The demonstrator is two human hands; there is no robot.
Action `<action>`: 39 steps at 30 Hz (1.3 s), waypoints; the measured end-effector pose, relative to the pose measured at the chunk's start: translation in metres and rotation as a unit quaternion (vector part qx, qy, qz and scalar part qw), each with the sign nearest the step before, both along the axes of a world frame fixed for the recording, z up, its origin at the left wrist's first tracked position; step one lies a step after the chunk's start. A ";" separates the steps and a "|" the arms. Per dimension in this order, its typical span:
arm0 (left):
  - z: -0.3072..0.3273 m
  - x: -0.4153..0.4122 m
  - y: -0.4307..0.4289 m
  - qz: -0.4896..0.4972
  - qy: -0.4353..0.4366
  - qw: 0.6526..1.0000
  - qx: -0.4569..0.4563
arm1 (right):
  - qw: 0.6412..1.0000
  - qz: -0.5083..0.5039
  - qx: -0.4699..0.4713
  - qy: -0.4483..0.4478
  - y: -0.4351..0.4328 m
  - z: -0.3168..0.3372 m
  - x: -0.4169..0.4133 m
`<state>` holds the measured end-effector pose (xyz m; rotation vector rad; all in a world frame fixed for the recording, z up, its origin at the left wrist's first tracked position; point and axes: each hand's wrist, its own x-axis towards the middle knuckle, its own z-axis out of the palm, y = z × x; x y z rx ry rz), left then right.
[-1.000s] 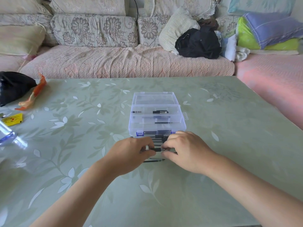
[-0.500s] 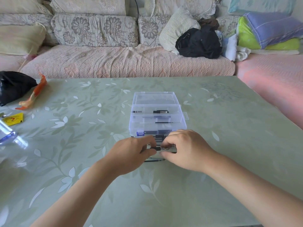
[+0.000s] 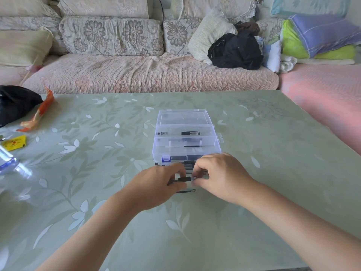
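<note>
Of the person, only two arms are in view. The left hand point(image 3: 158, 184) and the right hand point(image 3: 220, 177) are bare. The left forearm point(image 3: 93, 231) and the right forearm point(image 3: 293, 218) are also bare, from the wrist to the lower edge. Both forearms look smooth and rounded.

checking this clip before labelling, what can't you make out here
Head view:
1. Pen: both ends covered by the left hand and right hand.
2. Other pens in front of the clear box: count hidden behind the hands.
3. Bottle: cut off by the left edge.
4. Box label: too small to read.
</note>
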<state>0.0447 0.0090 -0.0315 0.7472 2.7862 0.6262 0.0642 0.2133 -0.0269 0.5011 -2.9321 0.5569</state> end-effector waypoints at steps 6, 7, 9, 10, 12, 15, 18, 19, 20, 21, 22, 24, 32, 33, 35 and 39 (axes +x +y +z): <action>0.004 -0.006 -0.008 0.023 -0.019 1.000 0.009 | 0.999 0.004 0.014 0.033 0.004 0.000 -0.001; 0.005 -0.007 -0.010 0.025 -0.029 0.999 0.010 | 0.999 0.004 0.014 0.036 0.004 -0.001 -0.001; 0.005 -0.007 -0.011 0.026 -0.036 0.999 0.011 | 0.999 0.006 0.014 0.038 0.005 -0.001 -0.002; 0.005 -0.007 -0.012 0.026 -0.038 0.999 0.011 | 0.999 0.007 0.015 0.038 0.005 -0.001 -0.002; 0.007 -0.009 -0.015 0.026 -0.038 0.999 0.002 | 0.999 0.004 0.021 0.036 0.006 -0.001 -0.003; 0.014 -0.017 -0.029 0.040 -0.027 0.998 -0.036 | 0.999 -0.011 0.037 0.024 0.011 0.001 -0.004; 0.021 -0.026 -0.049 0.079 -0.021 0.994 -0.071 | 0.998 -0.029 0.054 -0.002 0.020 0.005 -0.006; 0.023 -0.028 -0.055 0.092 -0.016 0.992 -0.084 | 0.997 -0.037 0.059 -0.011 0.023 0.007 -0.006; 0.024 -0.030 -0.060 0.106 -0.006 0.989 -0.099 | 0.997 -0.047 0.063 -0.017 0.026 0.008 -0.007; 0.024 -0.032 -0.064 0.117 0.006 0.986 -0.115 | 0.996 -0.057 0.063 -0.020 0.028 0.009 -0.007; 0.025 -0.033 -0.066 0.123 0.020 0.984 -0.127 | 0.996 -0.065 0.063 -0.021 0.030 0.010 -0.008; 0.023 -0.033 -0.066 0.130 0.046 0.984 -0.114 | 0.995 -0.073 0.063 -0.022 0.029 0.009 -0.007; 0.001 -0.016 -0.018 0.015 0.168 0.985 0.026 | 0.998 -0.048 0.028 0.003 0.006 0.002 -0.001; -0.003 -0.016 -0.015 0.013 0.166 0.986 0.020 | 0.999 -0.047 0.026 0.007 0.005 0.002 -0.001; -0.007 -0.016 -0.014 0.025 0.155 0.988 0.012 | 0.999 -0.043 0.026 0.000 0.004 0.002 -0.001; -0.008 -0.019 -0.019 0.045 0.136 0.990 -0.003 | 0.997 -0.051 0.026 -0.049 0.008 0.004 -0.003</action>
